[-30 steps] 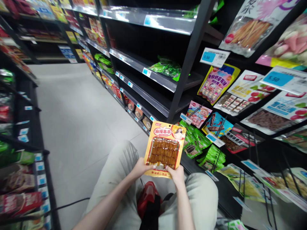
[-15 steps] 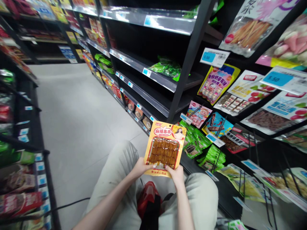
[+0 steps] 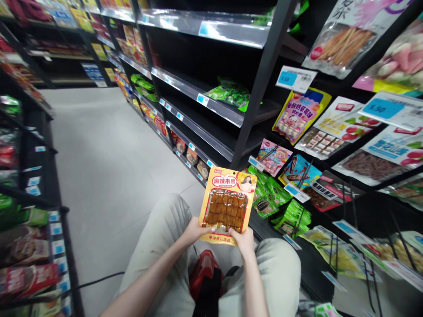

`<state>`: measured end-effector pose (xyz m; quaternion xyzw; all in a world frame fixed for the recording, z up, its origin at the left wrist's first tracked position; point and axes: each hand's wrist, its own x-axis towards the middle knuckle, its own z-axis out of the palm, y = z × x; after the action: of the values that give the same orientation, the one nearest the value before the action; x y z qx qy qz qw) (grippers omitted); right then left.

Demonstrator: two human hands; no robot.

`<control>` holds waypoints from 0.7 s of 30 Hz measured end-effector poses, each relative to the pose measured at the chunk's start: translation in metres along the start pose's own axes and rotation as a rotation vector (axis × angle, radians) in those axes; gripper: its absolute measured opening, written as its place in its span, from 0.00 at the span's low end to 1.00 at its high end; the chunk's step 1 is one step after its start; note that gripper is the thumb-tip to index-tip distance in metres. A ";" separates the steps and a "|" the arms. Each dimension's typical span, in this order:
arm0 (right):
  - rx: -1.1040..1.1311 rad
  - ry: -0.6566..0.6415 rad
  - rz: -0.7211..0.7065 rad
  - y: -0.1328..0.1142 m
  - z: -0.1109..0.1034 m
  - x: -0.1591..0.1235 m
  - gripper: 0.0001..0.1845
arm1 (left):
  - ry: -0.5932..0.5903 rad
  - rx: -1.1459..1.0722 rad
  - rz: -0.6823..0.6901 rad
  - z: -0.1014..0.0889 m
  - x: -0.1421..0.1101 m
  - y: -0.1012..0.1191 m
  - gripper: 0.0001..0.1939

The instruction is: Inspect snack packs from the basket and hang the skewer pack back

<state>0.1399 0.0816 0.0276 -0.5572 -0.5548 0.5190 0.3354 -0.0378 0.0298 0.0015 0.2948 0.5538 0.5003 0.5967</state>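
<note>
Between my knees and the shelves I hold up a yellow snack packet (image 3: 227, 204) with a clear window showing brown skewered pieces. My left hand (image 3: 195, 232) grips its lower left corner, thumb on the front. At the lower right corner my right hand (image 3: 243, 240) pinches it the same way. The other fingers of both hands are hidden behind the packet. The packet's printed front faces me, its top leaning away. Just right of it hang green packets (image 3: 266, 193) on the rack.
A dark shelf unit (image 3: 211, 99) with price tags runs along the right of the aisle floor (image 3: 95, 145). Hooks at right carry snack bags (image 3: 297, 115). Another packed rack (image 3: 26, 246) lines the left. A red stool-like object (image 3: 205, 268) is beneath me, and a black cable (image 3: 99, 279) crosses at lower left.
The packet's lower edge has tilted very slightly, so its bottom print reads more clearly. Both hands keep their hold, and the surroundings look the same.
</note>
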 end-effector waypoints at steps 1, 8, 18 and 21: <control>-0.001 0.000 0.002 0.000 0.000 0.000 0.10 | 0.001 -0.002 0.000 0.000 0.000 0.000 0.21; -0.002 0.006 0.000 -0.002 0.000 -0.001 0.11 | 0.010 -0.004 0.000 0.000 0.000 0.000 0.20; 0.046 -0.013 0.021 0.001 0.002 0.000 0.12 | 0.005 0.022 0.017 -0.003 0.001 -0.004 0.20; 0.049 -0.020 0.017 0.002 0.002 0.001 0.12 | 0.008 0.028 0.023 -0.003 0.001 -0.003 0.21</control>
<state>0.1379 0.0820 0.0252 -0.5483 -0.5404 0.5409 0.3387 -0.0400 0.0294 -0.0023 0.3076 0.5597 0.5004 0.5846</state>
